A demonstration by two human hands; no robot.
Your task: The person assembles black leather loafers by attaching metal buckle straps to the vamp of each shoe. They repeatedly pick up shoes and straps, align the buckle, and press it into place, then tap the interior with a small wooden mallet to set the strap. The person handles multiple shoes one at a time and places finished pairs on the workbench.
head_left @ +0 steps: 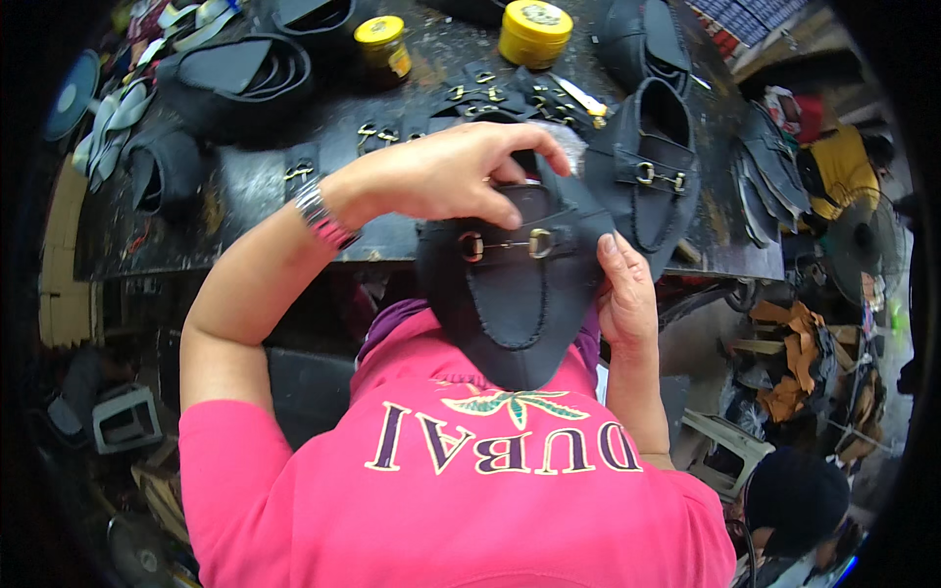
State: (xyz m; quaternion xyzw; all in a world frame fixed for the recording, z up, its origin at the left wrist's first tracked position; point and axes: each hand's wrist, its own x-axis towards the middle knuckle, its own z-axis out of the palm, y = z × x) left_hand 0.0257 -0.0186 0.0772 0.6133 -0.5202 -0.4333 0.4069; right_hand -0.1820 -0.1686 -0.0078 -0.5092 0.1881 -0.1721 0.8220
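A black leather shoe upper (515,294) with a gold metal buckle bar across its front is held against my chest, toe pointing down. My left hand (446,176) reaches over from the left and presses its fingers on the top edge of the upper, just above the buckle. A metal watch band sits on that wrist. My right hand (625,294) grips the upper's right edge, thumb on the front. My pink shirt fills the lower part of the view.
A worn black workbench (255,186) lies ahead. On it sit another black upper with a buckle (652,167), loose gold buckles on straps (470,93), two yellow-lidded jars (534,29), black shoe soles (235,78). A person in a dark cap (794,500) is at the lower right.
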